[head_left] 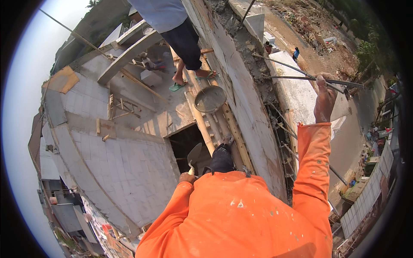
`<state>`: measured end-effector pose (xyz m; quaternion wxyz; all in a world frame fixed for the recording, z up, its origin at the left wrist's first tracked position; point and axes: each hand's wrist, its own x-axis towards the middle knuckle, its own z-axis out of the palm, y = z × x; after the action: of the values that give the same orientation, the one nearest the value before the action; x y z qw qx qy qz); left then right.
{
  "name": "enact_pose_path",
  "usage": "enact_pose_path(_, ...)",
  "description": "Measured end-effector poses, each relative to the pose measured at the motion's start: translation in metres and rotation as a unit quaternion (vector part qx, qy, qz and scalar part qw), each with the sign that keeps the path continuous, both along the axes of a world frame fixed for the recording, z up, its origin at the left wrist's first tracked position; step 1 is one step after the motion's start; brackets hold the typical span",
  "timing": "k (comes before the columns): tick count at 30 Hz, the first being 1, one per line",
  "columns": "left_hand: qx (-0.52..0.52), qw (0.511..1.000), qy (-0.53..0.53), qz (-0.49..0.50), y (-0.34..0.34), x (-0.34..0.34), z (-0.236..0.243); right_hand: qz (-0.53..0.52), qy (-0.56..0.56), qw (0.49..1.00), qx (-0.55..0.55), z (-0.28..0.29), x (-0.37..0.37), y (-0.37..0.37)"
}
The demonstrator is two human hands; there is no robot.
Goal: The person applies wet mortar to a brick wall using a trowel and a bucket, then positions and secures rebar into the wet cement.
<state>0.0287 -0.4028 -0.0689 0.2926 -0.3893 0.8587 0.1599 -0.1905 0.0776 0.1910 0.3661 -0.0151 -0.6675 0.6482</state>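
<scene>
My left hand [187, 177] is closed around the handle of a pointed trowel [195, 153], whose grey blade points up over a dark opening in the floor. Out to the right, my raised right hand [325, 102] grips a dark steel bar [297, 78]; another bar crosses it close to the fingers. Ahead of me, a round pan [210, 99] of grey mortar rests on the wooden planks [195, 112]. My bare foot [228, 139] stands on these boards, nearer than the pan.
A person in dark trousers [184, 44] and green flip-flops stands just beyond the pan. Along the right runs a concrete wall [247, 92], with a steep drop to the street outside. The dark floor opening [186, 139] lies left of the planks. Another person [147, 62] is farther back.
</scene>
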Motion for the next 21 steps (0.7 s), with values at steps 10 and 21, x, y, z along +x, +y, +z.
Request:
enact_pose_path(10,0.411,0.826,0.163,0.348,-0.032,-0.132,-0.016,0.002,-0.001,0.999,0.049,-0.005,-0.001,0.006)
enact_pose_path(21,0.439,0.698,0.319,0.466,-0.009,-0.434,-0.195,-0.076,-0.079,0.994,-0.012,-0.001,-0.002,-0.013)
